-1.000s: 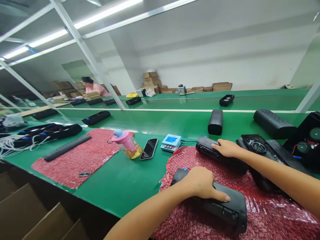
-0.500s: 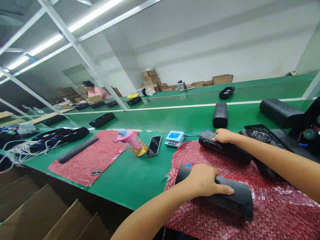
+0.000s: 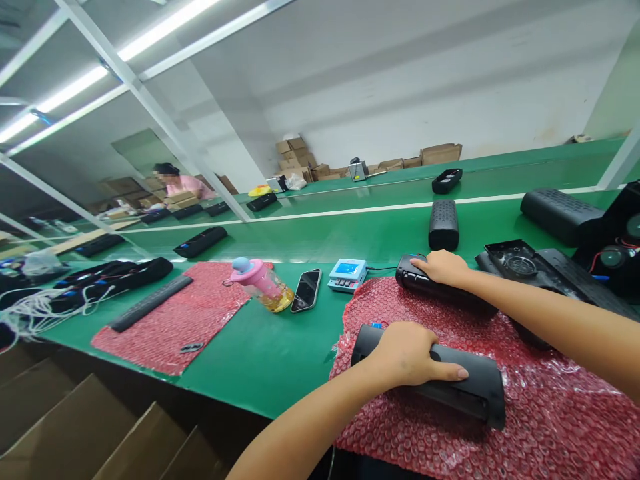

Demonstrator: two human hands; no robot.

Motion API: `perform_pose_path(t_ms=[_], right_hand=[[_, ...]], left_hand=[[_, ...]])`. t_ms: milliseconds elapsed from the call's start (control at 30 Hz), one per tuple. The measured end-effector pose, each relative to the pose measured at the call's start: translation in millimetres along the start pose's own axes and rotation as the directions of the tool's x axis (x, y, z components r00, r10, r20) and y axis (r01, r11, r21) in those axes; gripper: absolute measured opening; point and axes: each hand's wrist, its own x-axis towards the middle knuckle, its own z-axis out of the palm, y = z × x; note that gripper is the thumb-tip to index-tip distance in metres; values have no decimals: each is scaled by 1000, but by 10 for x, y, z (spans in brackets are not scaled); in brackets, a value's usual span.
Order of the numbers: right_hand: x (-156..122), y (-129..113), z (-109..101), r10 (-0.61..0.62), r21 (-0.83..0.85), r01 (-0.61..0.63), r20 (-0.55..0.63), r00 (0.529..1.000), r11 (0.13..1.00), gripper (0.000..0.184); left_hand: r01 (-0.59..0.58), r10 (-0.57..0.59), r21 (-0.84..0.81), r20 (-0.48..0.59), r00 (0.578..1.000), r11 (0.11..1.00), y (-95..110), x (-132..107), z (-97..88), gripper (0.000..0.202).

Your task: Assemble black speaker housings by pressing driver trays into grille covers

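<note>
My left hand (image 3: 407,357) is wrapped over a long black plastic housing (image 3: 473,387), thumb along its top; the fingers on the far side are hidden. That housing rests on red bubble wrap (image 3: 565,427), with a small blue connector (image 3: 377,326) at its left end. Farther back, my right hand (image 3: 443,269) grips a second long black housing (image 3: 440,293), its thumb reaching over the top near the left end. A thin dark cable runs from this end to a light-blue meter (image 3: 347,275) with a lit screen.
A phone (image 3: 306,291) and a pink-lidded cup (image 3: 265,288) stand left of the meter. More black housings (image 3: 443,225) and an open part with a round driver (image 3: 520,263) lie behind and right. White cables (image 3: 55,303) tangle at far left. A person (image 3: 180,187) sits across the bench.
My right thumb has shifted across the top of the far housing, toward its left end. My left hand keeps its grip on the near housing. The camera view has moved slightly.
</note>
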Motion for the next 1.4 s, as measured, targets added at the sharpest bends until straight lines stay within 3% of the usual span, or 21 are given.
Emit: perform_pose_path(t_ms=[400,700,867,1200,1400], right_hand=[[-259,-168,54,-297,-137,291,-21,955,947,63],[-316,-224,139,-214,-150,192,-147,966,970,72],[-269,-231,124,-153,-129,138,-121,981,982,76],[-311,-156,75,-227,-130,220,-49,973,967,72],[-290,-159,92,-224,-122,218,-35,974,968,76]], left_hand=[[39,-39,-12,32,999,999,21,-2,-11,67],[73,-72,-20,34,997,997,24,-44,-2,63],[96,-95,-32,24,995,995,19,-97,54,66],[122,-116,-47,105,988,991,-14,79,-67,67],[116,-112,-33,100,989,993,11,24,-52,65]])
